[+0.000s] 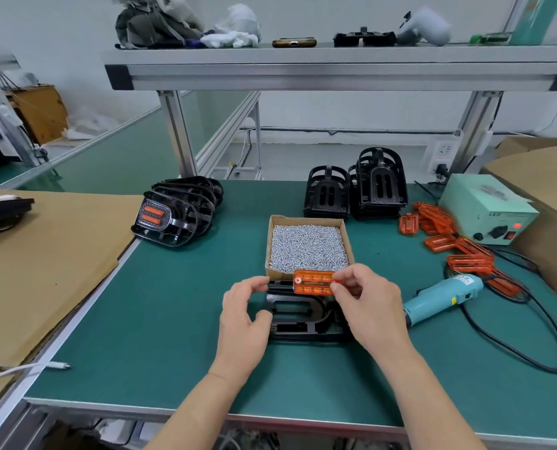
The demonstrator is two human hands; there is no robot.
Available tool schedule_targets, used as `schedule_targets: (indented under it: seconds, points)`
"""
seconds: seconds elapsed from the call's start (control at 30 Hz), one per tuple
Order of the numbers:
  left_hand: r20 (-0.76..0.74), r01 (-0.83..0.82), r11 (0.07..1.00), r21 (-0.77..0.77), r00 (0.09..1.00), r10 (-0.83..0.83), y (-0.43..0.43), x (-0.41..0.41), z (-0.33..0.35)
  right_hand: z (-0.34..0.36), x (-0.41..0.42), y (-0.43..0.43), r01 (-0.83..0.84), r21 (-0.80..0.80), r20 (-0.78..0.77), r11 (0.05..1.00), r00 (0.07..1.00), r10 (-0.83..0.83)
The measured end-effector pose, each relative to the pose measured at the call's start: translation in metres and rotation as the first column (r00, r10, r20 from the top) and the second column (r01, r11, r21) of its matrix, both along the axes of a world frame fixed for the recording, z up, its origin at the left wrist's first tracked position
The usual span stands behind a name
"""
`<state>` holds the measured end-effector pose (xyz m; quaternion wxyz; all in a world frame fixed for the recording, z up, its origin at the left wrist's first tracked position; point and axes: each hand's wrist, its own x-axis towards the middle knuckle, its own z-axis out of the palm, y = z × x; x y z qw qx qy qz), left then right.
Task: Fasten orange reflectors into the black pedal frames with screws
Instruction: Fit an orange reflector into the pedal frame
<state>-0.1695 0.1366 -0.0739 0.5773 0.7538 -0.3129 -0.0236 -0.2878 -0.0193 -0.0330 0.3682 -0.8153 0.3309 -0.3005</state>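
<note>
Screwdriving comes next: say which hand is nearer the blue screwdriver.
Right. Right hand, pinching the reflector, sits just left of the screwdriver; left hand, on the pedal frame, is farther left.

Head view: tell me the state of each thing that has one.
Orange reflector, pinched in right hand, not yet seated.
Black pedal frame, flat on mat, steadied by left hand.
Screw box, open, full.
Electric screwdriver, lying unheld.
Power supply, red lamp lit.
</note>
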Motion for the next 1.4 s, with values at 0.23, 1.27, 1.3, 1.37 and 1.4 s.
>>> schedule_targets:
  seconds: [0.23, 1.27, 1.3, 1.37, 1.4]
  points:
    - [-0.06, -0.086, 0.996, -0.002, 0.994, 0.086, -0.004, 0.004, -0.006, -0.001, 0.01, 0.015, -0.076, -0.092, -0.154, 0.993, 0.986, 0.061]
    - [0.111, -0.142, 0.948, 0.284, 0.987, 0.114, -0.012, -0.001, -0.002, 0.0, 0.031, 0.018, -0.239, -0.267, -0.485, 0.934, 0.871, 0.084]
    - [0.111, -0.143, 0.949, 0.282, 0.987, 0.115, -0.013, 0.0, -0.002, -0.001, 0.03, 0.018, -0.24, -0.263, -0.478, 0.934, 0.874, 0.09]
    - [0.137, -0.173, 0.952, 0.254, 0.98, 0.142, -0.013, 0.001, 0.001, -0.004, 0.028, 0.017, -0.244, -0.253, -0.449, 0.936, 0.887, 0.11]
    - [0.179, -0.203, 0.951, 0.233, 0.97, 0.163, -0.014, 0.002, 0.003, -0.005, 0.027, 0.016, -0.243, -0.247, -0.425, 0.938, 0.897, 0.121]
